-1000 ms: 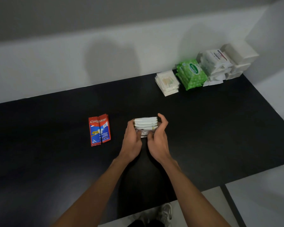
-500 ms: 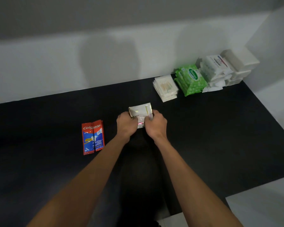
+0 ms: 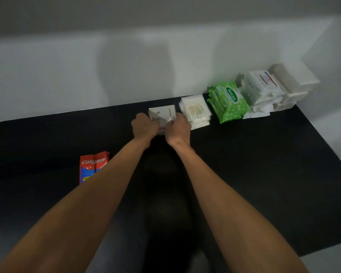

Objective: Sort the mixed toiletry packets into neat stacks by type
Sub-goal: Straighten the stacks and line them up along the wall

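White packet stack (image 3: 161, 113) | gripped by left hand (image 3: 145, 127), right hand (image 3: 178, 130) | black table (image 3: 264, 154)

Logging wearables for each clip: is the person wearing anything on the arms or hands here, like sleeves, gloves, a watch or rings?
Nothing worn shows. Both forearms are bare from the bottom of the frame to the wrists, with no sleeves in view. The left hand and right hand are ungloved, and no watch, band or bracelet sits on either wrist. The fingers are mostly curled out of sight, so rings cannot be ruled out.
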### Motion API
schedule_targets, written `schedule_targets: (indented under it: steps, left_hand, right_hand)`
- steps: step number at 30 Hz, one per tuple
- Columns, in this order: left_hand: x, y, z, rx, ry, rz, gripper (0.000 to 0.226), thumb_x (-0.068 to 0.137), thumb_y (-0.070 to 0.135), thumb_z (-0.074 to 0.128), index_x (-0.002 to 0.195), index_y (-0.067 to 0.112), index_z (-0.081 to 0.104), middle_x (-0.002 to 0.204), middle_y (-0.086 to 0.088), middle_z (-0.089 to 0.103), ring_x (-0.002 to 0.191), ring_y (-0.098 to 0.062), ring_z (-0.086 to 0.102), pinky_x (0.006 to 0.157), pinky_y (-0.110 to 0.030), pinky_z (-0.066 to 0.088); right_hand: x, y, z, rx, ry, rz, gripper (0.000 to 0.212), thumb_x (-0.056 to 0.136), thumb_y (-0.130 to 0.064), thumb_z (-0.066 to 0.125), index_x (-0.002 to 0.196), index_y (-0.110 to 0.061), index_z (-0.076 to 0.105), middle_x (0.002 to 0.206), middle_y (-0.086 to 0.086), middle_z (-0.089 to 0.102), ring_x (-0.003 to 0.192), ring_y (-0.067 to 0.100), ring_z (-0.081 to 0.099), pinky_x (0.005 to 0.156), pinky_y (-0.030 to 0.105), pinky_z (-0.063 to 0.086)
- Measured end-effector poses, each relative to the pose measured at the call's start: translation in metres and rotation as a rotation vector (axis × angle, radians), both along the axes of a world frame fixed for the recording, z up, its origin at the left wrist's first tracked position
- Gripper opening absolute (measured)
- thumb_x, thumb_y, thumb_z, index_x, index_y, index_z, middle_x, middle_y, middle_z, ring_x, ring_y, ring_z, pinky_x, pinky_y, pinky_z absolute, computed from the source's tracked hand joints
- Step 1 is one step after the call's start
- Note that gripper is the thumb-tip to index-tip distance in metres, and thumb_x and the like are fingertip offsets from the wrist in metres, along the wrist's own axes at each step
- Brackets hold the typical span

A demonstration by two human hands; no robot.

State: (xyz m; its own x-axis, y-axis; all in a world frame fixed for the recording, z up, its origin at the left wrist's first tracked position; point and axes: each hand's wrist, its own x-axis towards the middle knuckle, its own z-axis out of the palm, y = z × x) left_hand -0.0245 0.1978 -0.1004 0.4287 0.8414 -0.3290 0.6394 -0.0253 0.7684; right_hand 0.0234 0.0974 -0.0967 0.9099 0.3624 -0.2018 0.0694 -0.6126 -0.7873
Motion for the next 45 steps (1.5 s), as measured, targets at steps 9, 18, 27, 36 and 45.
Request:
schedule_targets:
  steps: [9,18,27,36,45]
  left_hand:
    - [0.002,0.004,0.005,-0.01,0.023,0.0,0.043,0.089,0.02,0.078,0.125,0.004,0.062,0.125,-0.016,0.062,0.101,-0.027,0.068,0.065,-0.031,0.055]
    - [-0.015,-0.006,-0.005,0.104,-0.082,-0.061,0.06,0.095,0.005,0.072,0.147,0.012,0.042,0.134,-0.014,0.06,0.12,-0.025,0.062,0.094,-0.028,0.052]
    - [-0.007,0.014,-0.002,0.224,-0.112,-0.183,0.029,0.099,0.018,0.069,0.127,0.015,0.069,0.133,-0.008,0.067,0.125,-0.025,0.063,0.105,-0.04,0.056]
    - [-0.005,0.022,0.005,0.212,-0.075,-0.333,0.049,0.101,0.018,0.07,0.148,0.012,0.058,0.145,-0.01,0.064,0.131,-0.022,0.062,0.1,-0.021,0.043]
    - [-0.009,0.018,0.003,0.212,-0.089,-0.31,0.047,0.104,0.021,0.065,0.15,0.015,0.057,0.147,-0.007,0.063,0.133,-0.02,0.06,0.109,-0.026,0.045]
  right_hand:
    - [0.001,0.001,0.004,-0.045,-0.056,0.122,0.063,0.109,-0.011,0.046,0.167,-0.007,0.02,0.159,0.02,0.045,0.148,0.037,0.039,0.12,0.048,0.039]
    - [-0.013,-0.011,-0.008,-0.049,-0.237,0.189,0.061,0.104,-0.01,0.051,0.16,-0.025,0.03,0.151,0.013,0.052,0.13,0.03,0.055,0.099,0.044,0.054]
    - [-0.002,0.005,-0.013,-0.247,-0.311,0.257,0.064,0.105,-0.015,0.055,0.164,-0.016,0.03,0.171,0.015,0.023,0.146,0.036,0.035,0.113,0.045,0.043]
    - [0.016,0.018,-0.014,-0.304,-0.333,0.337,0.066,0.103,-0.022,0.056,0.162,-0.007,0.029,0.174,0.018,0.019,0.145,0.043,0.034,0.115,0.049,0.038]
    - [0.017,0.014,-0.012,-0.24,-0.35,0.324,0.066,0.103,-0.016,0.057,0.162,-0.008,0.029,0.171,0.013,0.025,0.141,0.04,0.041,0.109,0.049,0.046]
